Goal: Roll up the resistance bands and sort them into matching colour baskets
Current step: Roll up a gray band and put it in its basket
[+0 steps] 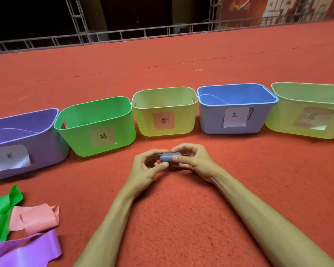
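Left hand [144, 167] and right hand [196, 162] both pinch the rolled band [169, 157], fingers curled round its ends, just in front of the middle yellow basket [143, 122]; grey or blue, hard to call.

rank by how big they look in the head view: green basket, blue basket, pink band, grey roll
1. green basket and blue basket, about alike; green nearer, so unsure
2. pink band
3. grey roll
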A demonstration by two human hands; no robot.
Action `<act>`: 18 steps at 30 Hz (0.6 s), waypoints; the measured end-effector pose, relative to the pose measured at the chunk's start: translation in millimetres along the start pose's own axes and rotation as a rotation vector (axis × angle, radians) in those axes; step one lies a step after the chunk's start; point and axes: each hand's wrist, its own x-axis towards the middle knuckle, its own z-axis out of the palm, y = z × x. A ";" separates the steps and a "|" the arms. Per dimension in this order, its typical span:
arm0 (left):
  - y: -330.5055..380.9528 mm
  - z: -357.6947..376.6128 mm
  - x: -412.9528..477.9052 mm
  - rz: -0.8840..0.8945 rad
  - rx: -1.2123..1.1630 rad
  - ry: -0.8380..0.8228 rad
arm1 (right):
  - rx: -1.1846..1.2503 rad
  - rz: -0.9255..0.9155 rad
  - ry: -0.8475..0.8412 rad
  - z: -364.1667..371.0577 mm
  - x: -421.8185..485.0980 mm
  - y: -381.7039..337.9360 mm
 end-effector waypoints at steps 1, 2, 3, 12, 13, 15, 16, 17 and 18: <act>-1.8 -0.3 0.7 -0.016 -0.006 0.027 | 0.000 0.001 -0.003 -0.2 0.3 0.9; -2.4 -0.6 1.5 -0.035 -0.024 0.059 | 0.016 0.004 -0.004 0.3 0.4 1.4; -2.4 -1.3 2.0 -0.047 -0.052 0.084 | 0.035 0.005 -0.006 1.8 0.2 1.3; 20.5 30.5 -1.1 -0.128 -0.446 0.181 | -0.589 -0.266 0.105 0.1 -7.9 -30.6; 23.9 37.7 0.6 -0.127 -0.454 0.198 | -0.665 -0.310 0.133 -2.3 -10.1 -37.7; 32.0 53.4 10.0 -0.090 -0.400 0.208 | -0.777 -0.385 0.177 -12.6 -13.9 -54.3; 36.5 60.8 17.5 -0.065 -0.355 0.213 | -0.809 -0.400 0.187 -20.8 -16.1 -64.9; 43.3 70.0 26.8 -0.041 -0.320 0.214 | -0.831 -0.394 0.194 -31.7 -18.4 -78.5; 50.5 78.6 35.3 -0.017 -0.273 0.219 | -0.854 -0.374 0.194 -42.4 -20.5 -91.1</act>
